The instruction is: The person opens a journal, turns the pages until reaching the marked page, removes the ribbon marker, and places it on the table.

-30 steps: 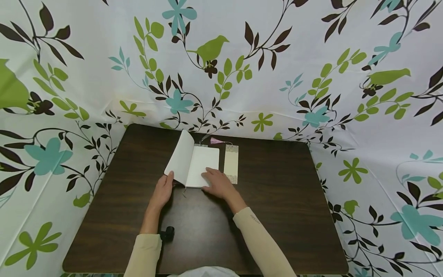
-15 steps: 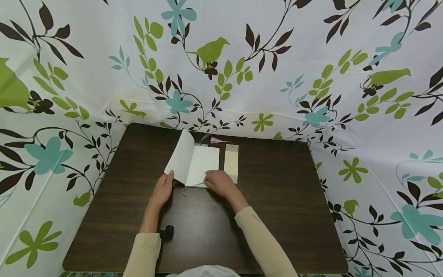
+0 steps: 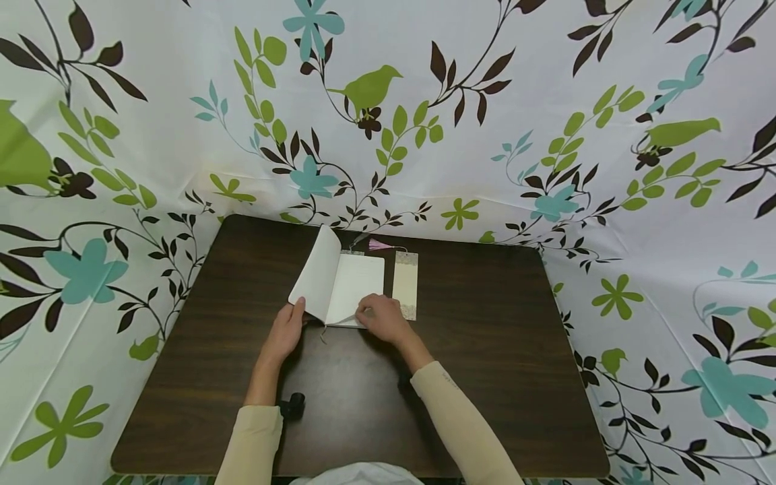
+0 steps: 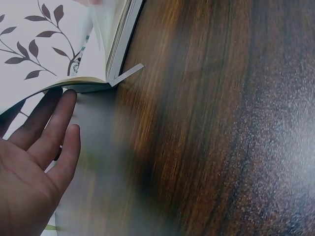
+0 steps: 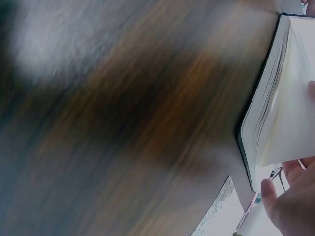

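Observation:
An open notebook lies on the dark wooden table, its left side of cover and pages raised at a slant. My left hand grips that side by its lower corner, thumb on the page; in the left wrist view its fingers reach under the cover. At the lower right corner of the notebook, my right hand pinches a page, which lifts away from the stack in the right wrist view. A thin ribbon marker sticks out from the bottom of the spine.
Right of the notebook lies a cream bookmark with a pink tassel. Another tasselled bookmark peeks out behind the notebook's top edge. A patterned cloth hangs beyond the table. A black device sits at my left wrist.
My right hand's fingers, spread on the page a second ago, have drawn together at its lower corner and lifted it slightly. My left hand has stayed in place.

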`<action>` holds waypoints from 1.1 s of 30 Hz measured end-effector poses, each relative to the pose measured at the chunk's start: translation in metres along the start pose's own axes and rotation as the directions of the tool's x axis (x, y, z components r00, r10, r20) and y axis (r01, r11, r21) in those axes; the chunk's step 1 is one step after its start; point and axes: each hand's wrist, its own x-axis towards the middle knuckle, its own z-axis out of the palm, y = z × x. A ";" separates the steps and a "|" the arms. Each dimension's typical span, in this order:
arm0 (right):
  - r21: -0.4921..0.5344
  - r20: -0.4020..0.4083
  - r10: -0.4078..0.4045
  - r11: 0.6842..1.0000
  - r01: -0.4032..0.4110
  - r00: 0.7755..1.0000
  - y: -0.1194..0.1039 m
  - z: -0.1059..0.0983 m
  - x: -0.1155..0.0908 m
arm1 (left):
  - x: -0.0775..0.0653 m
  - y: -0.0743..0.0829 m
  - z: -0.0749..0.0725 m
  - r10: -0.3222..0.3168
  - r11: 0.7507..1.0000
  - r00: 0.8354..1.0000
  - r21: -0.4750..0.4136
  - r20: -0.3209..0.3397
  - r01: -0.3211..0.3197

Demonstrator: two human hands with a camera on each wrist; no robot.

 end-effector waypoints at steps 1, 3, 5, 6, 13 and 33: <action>0.036 -0.002 0.014 0.999 -0.014 1.000 0.000 0.000 0.000 | 0.000 0.000 0.000 0.003 1.000 1.000 0.001 0.002 -0.003; 0.087 -0.001 0.034 0.996 -0.033 0.999 0.000 0.000 -0.001 | 0.000 0.000 0.000 0.003 1.000 1.000 0.006 0.003 -0.003; 0.103 -0.006 0.040 0.994 -0.039 0.999 -0.001 0.000 -0.002 | 0.001 -0.001 0.001 0.000 1.000 1.000 0.012 0.000 0.000; 0.106 -0.011 0.039 0.994 -0.037 0.999 -0.001 0.000 -0.002 | 0.001 -0.001 0.001 -0.003 1.000 1.000 0.014 0.001 0.003; 0.150 -0.034 0.051 0.988 -0.045 0.998 -0.005 0.000 -0.002 | 0.001 0.000 0.002 -0.007 1.000 1.000 -0.001 0.001 0.007; 0.183 -0.042 0.102 0.979 -0.092 0.994 -0.006 -0.002 0.000 | 0.003 -0.003 0.001 -0.007 1.000 1.000 -0.016 0.009 0.007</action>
